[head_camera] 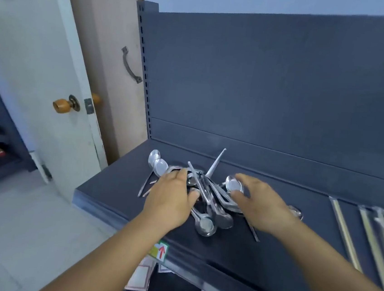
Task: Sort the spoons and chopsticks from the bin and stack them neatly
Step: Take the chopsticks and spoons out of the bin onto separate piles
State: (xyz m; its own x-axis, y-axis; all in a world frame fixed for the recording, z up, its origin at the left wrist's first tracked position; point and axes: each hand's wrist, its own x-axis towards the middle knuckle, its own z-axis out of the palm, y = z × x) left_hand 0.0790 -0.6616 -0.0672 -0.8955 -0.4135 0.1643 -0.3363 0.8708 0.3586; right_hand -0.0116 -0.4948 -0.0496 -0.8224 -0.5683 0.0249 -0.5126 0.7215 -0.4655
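Spoons [206,203] lie in a tangled heap on the dark shelf [114,194], and both hands reach into it. The left hand [171,197] rests over the heap's left side, fingers bent onto the metal, though I cannot tell whether it grips any piece. The right hand [261,202] pinches one spoon's bowl [234,185] between thumb and fingers, probably to lift it free of the crossed handles. Well apart, to the right, chopsticks [366,237] lie in rough parallel rows, seemingly the sorted group. No bin is in view.
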